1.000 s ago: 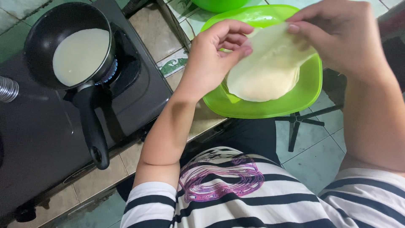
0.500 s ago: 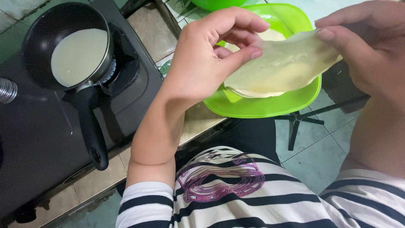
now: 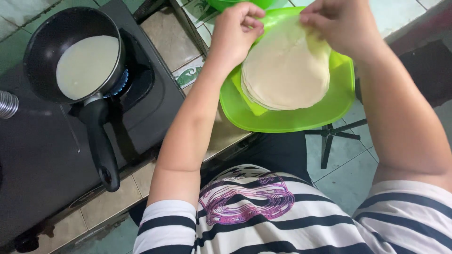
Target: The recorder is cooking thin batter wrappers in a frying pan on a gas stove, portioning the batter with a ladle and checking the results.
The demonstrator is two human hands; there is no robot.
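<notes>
While both hands, left hand (image 3: pixel 233 35) and right hand (image 3: pixel 336 23), pinch the top crepe (image 3: pixel 287 66) (thin, pale) with closed fingers, it lies on the stack in the green tray (image 3: pixel 287 120).

no packages, signs or screens, possibly a small green-white label (image 3: pixel 188 75) beside stove (image 3: pixel 155 108)

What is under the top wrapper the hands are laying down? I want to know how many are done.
Under the top wrapper is a stack of thin pale rounds, their edges showing on the left, on a green plate. The count is hidden by the top sheet.
</notes>
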